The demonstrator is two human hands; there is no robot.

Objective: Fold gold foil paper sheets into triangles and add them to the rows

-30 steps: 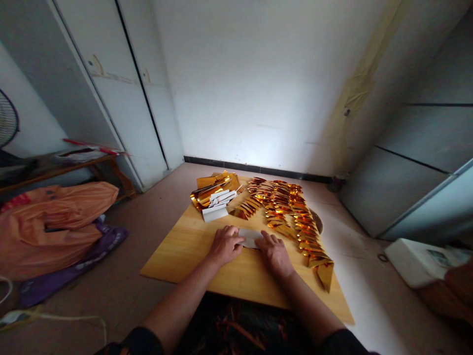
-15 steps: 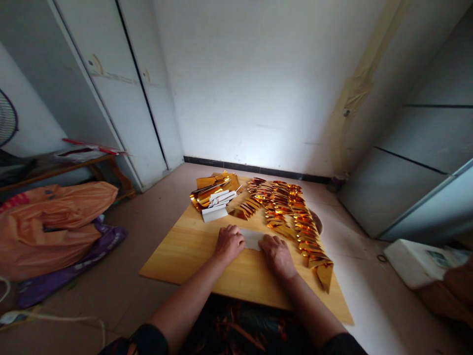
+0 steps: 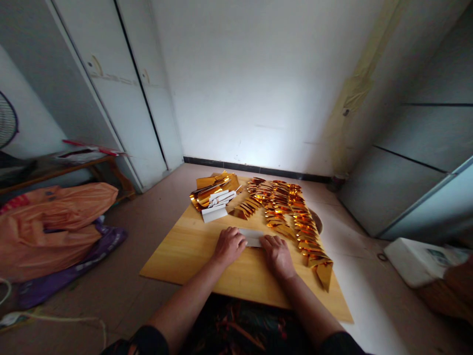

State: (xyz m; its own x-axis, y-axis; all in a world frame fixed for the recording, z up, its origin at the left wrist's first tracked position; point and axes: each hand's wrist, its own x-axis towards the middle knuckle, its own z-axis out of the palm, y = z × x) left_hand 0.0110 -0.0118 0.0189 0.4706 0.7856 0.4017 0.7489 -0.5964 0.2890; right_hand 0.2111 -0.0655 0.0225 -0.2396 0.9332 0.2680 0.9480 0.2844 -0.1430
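A folded strip of paper (image 3: 252, 238), pale side up, lies on the wooden board (image 3: 181, 251) between my hands. My left hand (image 3: 231, 244) has its curled fingers closed on the strip's left end. At the other end, my right hand (image 3: 275, 251) grips the paper with bent fingers and the thumb low at the near edge. Beyond the left hand are white folded papers (image 3: 215, 213) and a loose heap of gold foil sheets (image 3: 218, 182). Rows of folded gold foil pieces (image 3: 310, 236) run along the board's right side, and a short row (image 3: 247, 208) sits near the middle.
White cabinets (image 3: 111, 88) stand at the left and a grey one (image 3: 417, 162) at the right. An orange bag (image 3: 55, 222) and a purple bag (image 3: 77, 271) lie on the floor at left. A white foam box (image 3: 417, 261) rests at right.
Both hands stay at the strip's ends with only a slight shift. The strip's near edge has moved a little away from me, so less of its pale face shows.
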